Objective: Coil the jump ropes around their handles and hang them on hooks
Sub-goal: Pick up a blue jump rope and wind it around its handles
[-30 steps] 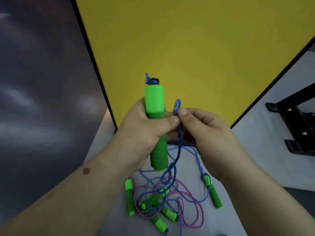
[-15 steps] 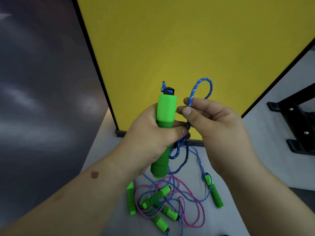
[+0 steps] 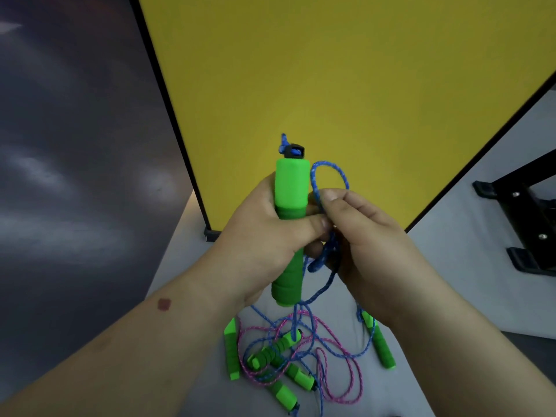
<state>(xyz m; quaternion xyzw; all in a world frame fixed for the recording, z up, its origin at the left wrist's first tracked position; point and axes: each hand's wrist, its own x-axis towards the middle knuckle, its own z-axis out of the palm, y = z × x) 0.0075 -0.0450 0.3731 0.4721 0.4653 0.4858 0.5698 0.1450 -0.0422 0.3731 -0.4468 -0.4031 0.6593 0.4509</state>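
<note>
At centre, left hand (image 3: pixel 264 233) wrapped around upright green foam jump-rope handle (image 3: pixel 291 230), thumb pressed across its front; long axis near vertical, black end cap (image 3: pixel 295 152) uppermost. Just right of it, touching the left thumb tip: right hand (image 3: pixel 358 236) pinching blue braided rope (image 3: pixel 329 176) between thumb and forefinger, small loop standing above the fingers beside the handle's upper half. Next wrap, as judged: loop carried leftward around the handle, the right hand being nearer the rope. Slack hanging down to grey counter (image 3: pixel 451 266). Below, well apart: tangled pink-and-blue ropes (image 3: pixel 340 371) with spare green handles (image 3: pixel 379 341). No hooks visible.
</note>
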